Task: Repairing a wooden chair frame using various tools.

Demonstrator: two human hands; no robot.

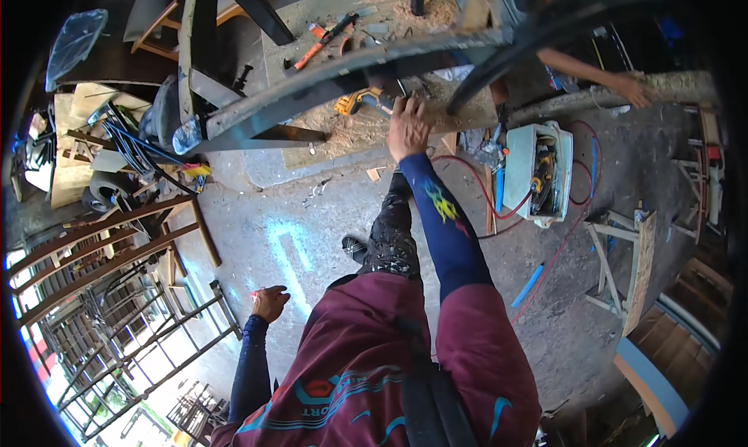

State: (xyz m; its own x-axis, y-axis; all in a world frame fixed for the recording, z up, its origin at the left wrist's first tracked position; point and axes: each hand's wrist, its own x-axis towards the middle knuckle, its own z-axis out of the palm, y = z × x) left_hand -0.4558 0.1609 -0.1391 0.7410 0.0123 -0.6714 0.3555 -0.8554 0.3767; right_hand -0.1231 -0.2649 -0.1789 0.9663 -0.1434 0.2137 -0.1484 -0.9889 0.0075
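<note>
My right hand (411, 128) is stretched forward at the near side of a wood-dusted work board (308, 139). Its fingers are bent together, and what they grip, if anything, is hidden. Just left of them a yellow power drill (357, 101) lies on the board. Above spans a dark curved wooden furniture frame (265, 108) with legs. My left hand (270, 303) hangs low at my left side, fingers closed around a small red-and-white thing too small to name. An orange-handled hammer (319, 46) lies farther back among shavings.
Another person's hand (635, 89) reaches in at the far right. A pale open box (518, 170) of tools stands on the floor, with a red hose (487, 186) around it. Wooden frames (117, 244) are stacked at left; a small trestle (623, 264) stands at right.
</note>
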